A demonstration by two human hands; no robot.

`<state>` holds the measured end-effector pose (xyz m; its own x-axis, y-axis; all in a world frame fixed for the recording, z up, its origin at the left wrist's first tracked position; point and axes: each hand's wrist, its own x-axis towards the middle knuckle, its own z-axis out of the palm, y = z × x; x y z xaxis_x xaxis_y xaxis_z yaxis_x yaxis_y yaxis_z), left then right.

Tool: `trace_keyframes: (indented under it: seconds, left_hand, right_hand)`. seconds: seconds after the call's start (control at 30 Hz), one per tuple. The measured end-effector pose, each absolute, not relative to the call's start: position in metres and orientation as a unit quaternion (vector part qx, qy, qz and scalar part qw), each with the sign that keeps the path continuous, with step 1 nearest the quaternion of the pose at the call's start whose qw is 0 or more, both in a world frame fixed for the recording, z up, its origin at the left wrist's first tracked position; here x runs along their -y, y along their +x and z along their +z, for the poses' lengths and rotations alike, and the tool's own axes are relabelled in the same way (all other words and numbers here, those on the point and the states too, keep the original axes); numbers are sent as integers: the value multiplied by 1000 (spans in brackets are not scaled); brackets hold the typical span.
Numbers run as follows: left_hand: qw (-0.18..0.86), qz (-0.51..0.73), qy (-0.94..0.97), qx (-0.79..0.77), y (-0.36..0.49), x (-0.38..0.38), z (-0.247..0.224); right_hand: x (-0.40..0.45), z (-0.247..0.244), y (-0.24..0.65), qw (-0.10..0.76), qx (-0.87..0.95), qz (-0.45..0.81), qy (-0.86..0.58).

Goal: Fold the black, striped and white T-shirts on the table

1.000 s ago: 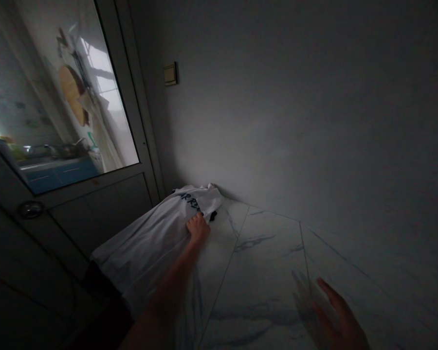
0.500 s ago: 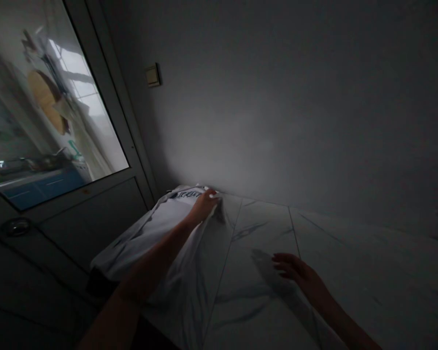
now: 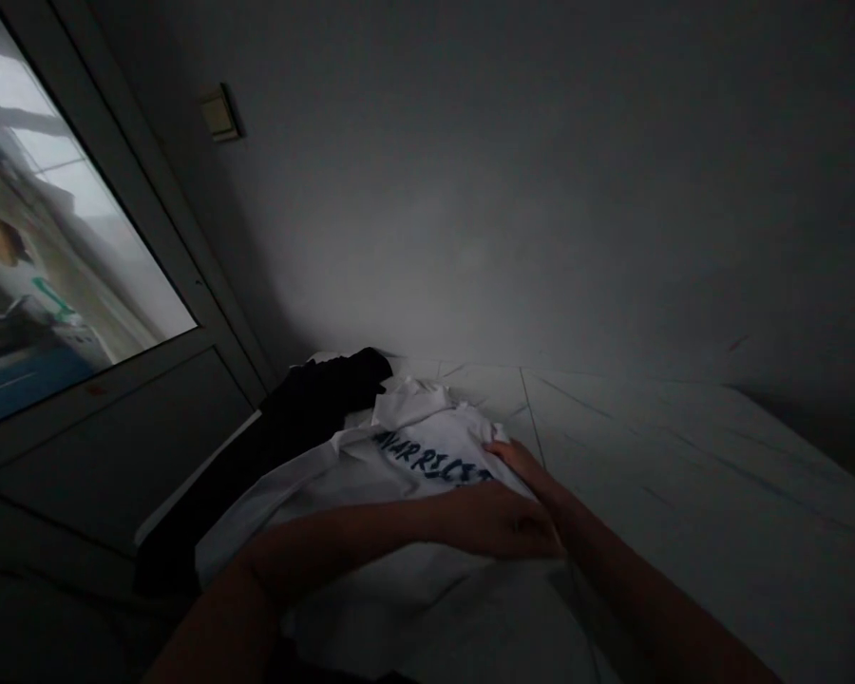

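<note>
A white shirt (image 3: 406, 475) with dark lettering lies spread over the marble-patterned tabletop. My left hand (image 3: 505, 522) reaches across the shirt and is closed on its near right part, beside my right forearm. At the shirt's right edge, by the end of the lettering, my right hand (image 3: 513, 456) is closed on the fabric. Left of the shirt lies a black garment (image 3: 292, 418), bunched and long, partly covered by the white cloth.
The marble-patterned tabletop (image 3: 634, 475) runs along a grey wall (image 3: 470, 190) with a light switch (image 3: 219, 114). At the left stands a door (image 3: 178, 380) with a glass pane, through which a kitchen shows.
The white shirt has moved right with my left hand, uncovering the black garment. My right hand has gone from open above the tabletop to holding the shirt's edge. The view has shifted right.
</note>
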<state>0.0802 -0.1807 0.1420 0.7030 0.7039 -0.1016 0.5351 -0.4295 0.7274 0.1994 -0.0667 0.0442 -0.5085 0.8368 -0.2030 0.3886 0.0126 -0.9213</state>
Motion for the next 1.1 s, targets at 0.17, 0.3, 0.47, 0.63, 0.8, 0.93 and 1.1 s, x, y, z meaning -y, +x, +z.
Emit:
trace_keyframes:
  seconds: [0.17, 0.3, 0.47, 0.63, 0.8, 0.93, 1.1]
  left_hand:
    - [133, 132, 779, -598, 48, 97, 132]
    - [64, 56, 697, -712, 30, 45, 94]
    - [80, 56, 720, -687, 39, 27, 61]
    - [59, 94, 711, -695, 2, 23, 84]
    - [70, 79, 668, -736, -124, 49, 132]
    - [124, 13, 649, -750, -181, 72, 144]
    - [142, 60, 703, -695, -121, 72, 114]
  right_hand:
    - [67, 55, 245, 217, 671, 515, -487]
    - [74, 49, 275, 144, 722, 429, -524]
    - [80, 42, 292, 184, 727, 353, -559]
    - [82, 49, 312, 240, 721, 331, -560]
    - [86, 44, 367, 249, 697, 285, -609]
    - [93, 43, 391, 166, 744, 309, -568]
    - [81, 56, 353, 180, 745, 334, -549]
